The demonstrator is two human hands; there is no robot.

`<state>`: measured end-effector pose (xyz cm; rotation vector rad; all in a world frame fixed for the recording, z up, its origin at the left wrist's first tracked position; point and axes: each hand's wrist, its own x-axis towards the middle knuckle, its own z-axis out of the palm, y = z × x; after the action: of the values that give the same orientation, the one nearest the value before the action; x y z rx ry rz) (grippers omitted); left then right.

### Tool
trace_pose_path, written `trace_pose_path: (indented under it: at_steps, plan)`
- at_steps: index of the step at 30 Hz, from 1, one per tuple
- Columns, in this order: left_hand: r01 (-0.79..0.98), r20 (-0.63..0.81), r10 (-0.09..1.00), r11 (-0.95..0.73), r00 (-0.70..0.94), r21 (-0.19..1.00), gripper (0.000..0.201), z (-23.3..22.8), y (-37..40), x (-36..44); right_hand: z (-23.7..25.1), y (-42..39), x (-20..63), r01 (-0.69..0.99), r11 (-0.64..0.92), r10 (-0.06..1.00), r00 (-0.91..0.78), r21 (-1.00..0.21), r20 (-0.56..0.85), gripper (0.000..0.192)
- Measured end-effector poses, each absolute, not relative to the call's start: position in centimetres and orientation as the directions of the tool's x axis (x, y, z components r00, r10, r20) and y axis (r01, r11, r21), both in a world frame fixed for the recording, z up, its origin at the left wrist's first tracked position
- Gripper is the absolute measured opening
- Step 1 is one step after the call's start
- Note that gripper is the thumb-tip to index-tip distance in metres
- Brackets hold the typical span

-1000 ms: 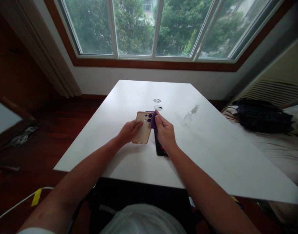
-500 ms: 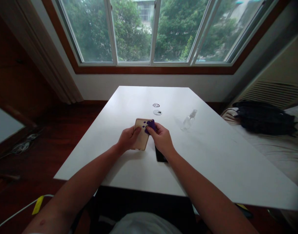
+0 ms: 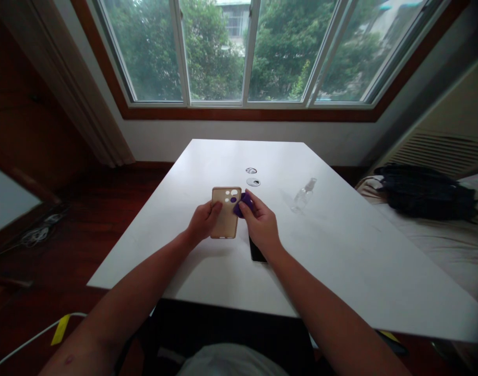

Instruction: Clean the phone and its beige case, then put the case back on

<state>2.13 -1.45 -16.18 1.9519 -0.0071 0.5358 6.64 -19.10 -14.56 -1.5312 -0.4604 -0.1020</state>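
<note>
A beige phone case (image 3: pixel 225 223) with several camera cutouts near its top is upright above the table, pinched at its left edge by my left hand (image 3: pixel 203 219). Closed around a purple cloth (image 3: pixel 245 202), my right hand (image 3: pixel 261 222) is at the case's upper right edge. Purple shows through one of the cutouts, so part of the cloth is behind the case. Below my right hand a black phone (image 3: pixel 257 254) lies on the table, its upper part hidden by the hand and wrist.
Two small round items (image 3: pixel 253 182) lie on the white table (image 3: pixel 176 193) beyond the case. A clear spray bottle (image 3: pixel 303 196) is to the right of my hands. Dark clothing (image 3: pixel 425 193) rests on the bed at right, and a window (image 3: pixel 247 57) spans the back.
The purple cloth has shifted down and right with my right hand, showing through fewer cutouts. The phone case has tilted more upright and moved slightly left.
</note>
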Motion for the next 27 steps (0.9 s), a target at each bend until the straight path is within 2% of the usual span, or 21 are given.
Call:
trace_pose_path:
  at_steps: [4, 6, 8, 12, 15, 20, 23, 27]
  plan:
    - [-0.217, 0.396, 0.337, -0.462, 0.854, 0.860, 0.052, -16.1, -1.3, 2.3, -15.3, -18.8, 6.5, 0.384, -0.037, 0.413, 0.846, -0.923, 0.336, 0.042]
    - [-0.216, 0.396, 0.333, -0.467, 0.856, 0.858, 0.052, -16.0, -1.2, 2.4, -15.3, -18.7, 6.4, 0.394, -0.067, 0.442, 0.836, -0.917, 0.327, 0.037]
    - [-0.223, 0.376, 0.287, -0.450, 0.881, 0.865, 0.051, -15.8, -1.2, 2.4, -15.0, -18.7, 6.3, 0.389, -0.071, 0.395, 0.857, -0.919, 0.332, 0.038]
    - [-0.237, 0.333, 0.098, -0.519, 0.938, 0.821, 0.049, -15.6, -1.3, 2.2, -14.0, -19.1, 6.4, 0.377, -0.053, 0.236, 0.904, -0.925, 0.355, 0.041]
    - [-0.289, 0.334, -0.017, -0.546, 0.943, 0.787, 0.046, -15.7, -1.2, 2.1, -13.5, -19.3, 6.4, 0.358, 0.008, 0.175, 0.919, -0.934, 0.353, 0.042]
    - [-0.342, 0.312, -0.169, -0.659, 0.935, 0.670, 0.042, -15.8, -0.9, 2.2, -13.3, -19.7, 6.9, 0.345, 0.100, 0.058, 0.934, -0.933, 0.351, 0.046]
    - [-0.315, 0.286, -0.167, -0.720, 0.944, 0.618, 0.050, -15.8, -0.9, 2.2, -13.7, -19.8, 7.4, 0.337, 0.110, 0.067, 0.936, -0.935, 0.345, 0.046]
    - [-0.289, 0.341, -0.075, -0.714, 0.937, 0.638, 0.049, -15.9, -1.0, 2.3, -14.6, -19.5, 7.7, 0.308, 0.065, 0.205, 0.927, -0.949, 0.315, 0.044]
